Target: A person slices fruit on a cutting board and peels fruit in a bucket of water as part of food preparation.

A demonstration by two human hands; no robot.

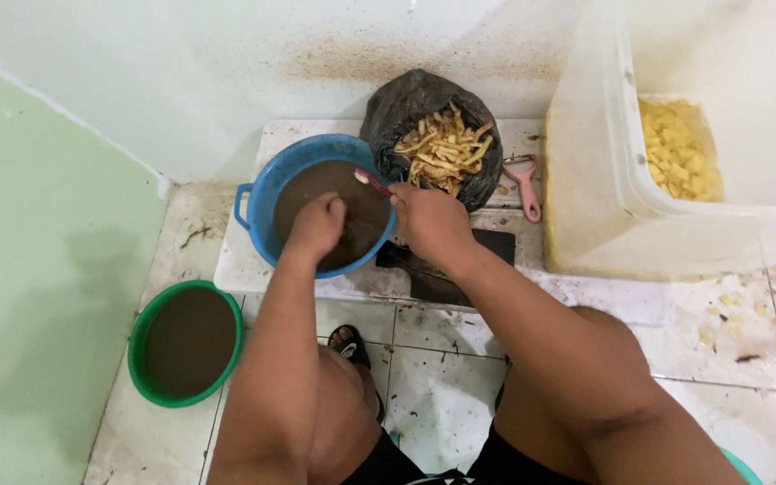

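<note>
left hand (318,224) dips curled into murky water in the blue basin (267,184) at frame centre; what it grasps cannot be told. right hand (431,223), at the basin's right rim, grips a pink-handled tool (372,182). open tile lies lower right; green bucket (139,346) lower left.

Blue round basin (262,193) with a side handle sat on the white tiled step, filled with murky brown water, rim just beside the black bag of peelings. Left hand (316,224) was dipped into the water near the middle, fingers curled down, whatever it held hidden. Right hand (430,223) was over the basin's right rim, closed around a small pink-and-white handled tool (372,182) angled over the water.
</note>
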